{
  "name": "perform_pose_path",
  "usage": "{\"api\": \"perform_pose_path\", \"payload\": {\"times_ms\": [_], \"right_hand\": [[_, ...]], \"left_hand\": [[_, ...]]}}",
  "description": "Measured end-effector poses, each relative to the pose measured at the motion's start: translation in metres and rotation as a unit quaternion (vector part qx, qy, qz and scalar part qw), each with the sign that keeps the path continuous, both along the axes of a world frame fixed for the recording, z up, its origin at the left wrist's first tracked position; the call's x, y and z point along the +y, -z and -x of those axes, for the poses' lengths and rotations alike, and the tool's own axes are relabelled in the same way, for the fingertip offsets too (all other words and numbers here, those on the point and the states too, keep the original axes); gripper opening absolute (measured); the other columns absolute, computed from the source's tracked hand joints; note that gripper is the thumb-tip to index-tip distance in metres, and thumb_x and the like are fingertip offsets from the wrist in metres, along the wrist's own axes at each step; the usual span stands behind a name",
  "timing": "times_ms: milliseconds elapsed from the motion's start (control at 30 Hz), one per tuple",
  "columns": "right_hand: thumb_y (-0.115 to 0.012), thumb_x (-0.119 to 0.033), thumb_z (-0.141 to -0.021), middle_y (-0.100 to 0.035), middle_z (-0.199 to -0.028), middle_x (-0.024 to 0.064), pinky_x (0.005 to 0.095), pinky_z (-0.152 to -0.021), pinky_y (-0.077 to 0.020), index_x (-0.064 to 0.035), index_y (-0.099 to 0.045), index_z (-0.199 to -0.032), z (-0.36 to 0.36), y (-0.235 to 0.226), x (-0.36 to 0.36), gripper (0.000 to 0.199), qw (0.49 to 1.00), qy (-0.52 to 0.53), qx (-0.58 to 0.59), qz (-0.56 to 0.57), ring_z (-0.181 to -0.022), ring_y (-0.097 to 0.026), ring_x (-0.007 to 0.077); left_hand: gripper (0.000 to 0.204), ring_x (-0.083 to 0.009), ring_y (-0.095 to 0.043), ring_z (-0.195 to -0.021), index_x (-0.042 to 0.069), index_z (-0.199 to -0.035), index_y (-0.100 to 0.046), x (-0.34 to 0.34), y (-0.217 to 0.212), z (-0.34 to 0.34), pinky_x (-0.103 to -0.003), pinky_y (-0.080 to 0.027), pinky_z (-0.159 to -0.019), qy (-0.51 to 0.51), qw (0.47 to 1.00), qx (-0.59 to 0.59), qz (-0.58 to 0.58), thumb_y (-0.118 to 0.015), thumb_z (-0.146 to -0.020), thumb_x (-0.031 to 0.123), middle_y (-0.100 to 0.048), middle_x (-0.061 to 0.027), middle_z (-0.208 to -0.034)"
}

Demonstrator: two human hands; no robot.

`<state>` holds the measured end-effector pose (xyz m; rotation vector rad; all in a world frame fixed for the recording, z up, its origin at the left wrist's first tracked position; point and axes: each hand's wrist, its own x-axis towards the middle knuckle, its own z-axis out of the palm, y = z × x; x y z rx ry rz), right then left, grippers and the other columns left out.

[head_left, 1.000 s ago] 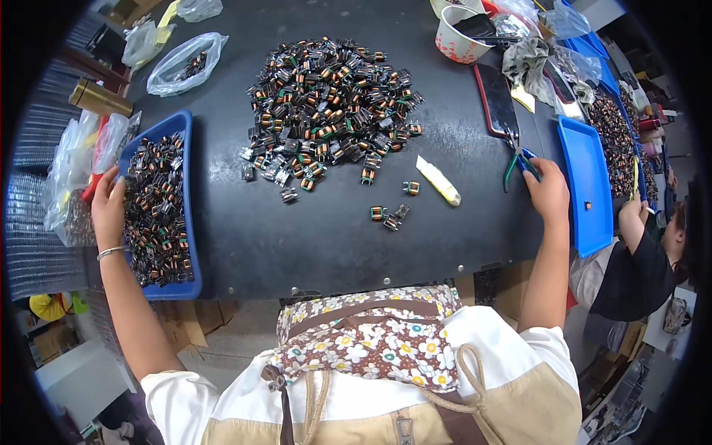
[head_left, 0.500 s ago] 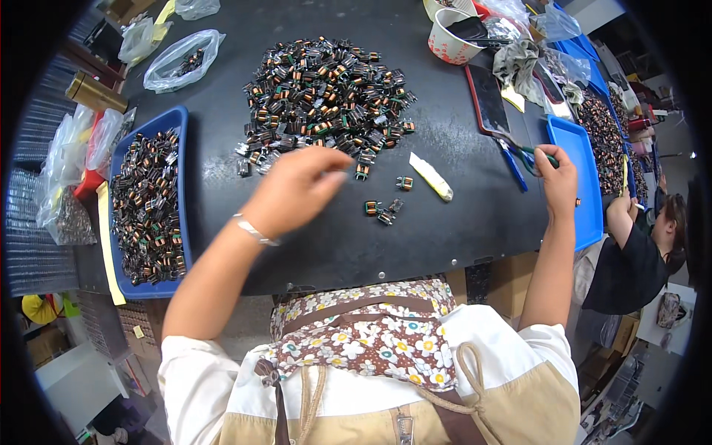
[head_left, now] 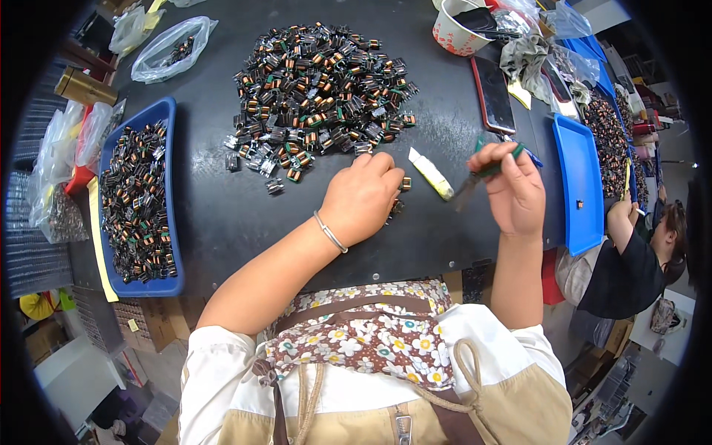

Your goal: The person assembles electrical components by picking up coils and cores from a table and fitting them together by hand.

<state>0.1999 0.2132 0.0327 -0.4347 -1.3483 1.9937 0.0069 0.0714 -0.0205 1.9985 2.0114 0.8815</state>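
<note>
My left hand [head_left: 362, 194] is low over the table at the near edge of a big pile of small copper-wound coils [head_left: 319, 96]. Its fingers are curled down, and whatever they grip is hidden beneath them. Right by its fingertips sits a single coil [head_left: 406, 183], and others are partly covered by the hand. Raised to the right, my right hand [head_left: 515, 185] is closed around green-handled scissors [head_left: 493, 169], their blades blurred and pointing down-left. Between the two hands lies a utility knife [head_left: 430, 174] with a pale yellow-white body.
A blue tray full of coils [head_left: 176, 259] stands at the left. At the right are a shallow blue tray [head_left: 561, 178] with one coil, a red-edged phone [head_left: 493, 96] and a patterned white tub [head_left: 449, 33]. Beyond, a co-worker in black [head_left: 623, 274] sits.
My left hand has moved right and down beside the loose coils. My right hand has lifted the scissors off the right side of the table and brought them leftward. The view has shifted slightly.
</note>
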Motion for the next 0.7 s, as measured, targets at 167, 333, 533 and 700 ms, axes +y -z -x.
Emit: {"api": "perform_pose_path", "payload": {"times_ms": [167, 333, 533, 700], "right_hand": [[-0.048, -0.012, -0.097, -0.062, -0.086, 0.0103, 0.0345, -0.085, -0.0467, 0.0028, -0.052, -0.117, 0.029, 0.006, -0.014, 0.025, 0.998, -0.038, 0.022, 0.043, -0.087, -0.061, 0.0219], [-0.047, -0.022, -0.099, -0.055, -0.074, 0.0064, 0.0278, -0.064, -0.0422, -0.0012, -0.054, -0.097, 0.043, 0.012, -0.018, 0.022, 0.995, -0.064, 0.029, 0.068, -0.067, -0.052, 0.0144], [-0.033, -0.031, -0.103, -0.032, -0.05, -0.001, 0.0262, -0.044, -0.0213, -0.009, -0.036, -0.063, 0.045, 0.007, -0.017, 0.047, 0.995, -0.043, 0.018, 0.083, -0.045, -0.025, 0.0092], [-0.034, -0.028, -0.103, -0.036, -0.053, 0.0026, 0.0269, -0.045, -0.0238, -0.0078, -0.037, -0.06, 0.049, 0.005, -0.028, 0.048, 0.994, -0.01, 0.1, -0.044, -0.047, -0.028, 0.0105]], "left_hand": [[0.03, -0.0255, -0.056, -0.087, 0.006, -0.101, -0.064, -0.006, -0.001, -0.004, -0.035, -0.049, -0.075, -0.013, 0.999, -0.03, -0.031, -0.072, -0.072, 0.01, -0.058, -0.0054, -0.098], [0.035, -0.0253, -0.055, -0.086, 0.005, -0.102, -0.062, -0.007, 0.0, -0.005, -0.035, -0.047, -0.074, -0.015, 0.998, -0.048, -0.049, -0.073, -0.069, 0.009, -0.058, -0.0054, -0.099], [0.034, -0.0246, -0.054, -0.087, 0.006, -0.099, -0.062, -0.006, 0.002, -0.005, -0.035, -0.043, -0.076, -0.029, 0.997, -0.046, -0.055, -0.074, -0.068, 0.009, -0.058, -0.0046, -0.099], [0.03, -0.0245, -0.053, -0.089, 0.007, -0.095, -0.063, -0.006, 0.003, -0.003, -0.035, -0.041, -0.077, -0.034, 0.997, -0.054, -0.047, -0.075, -0.067, 0.009, -0.058, -0.0043, -0.099]]}}
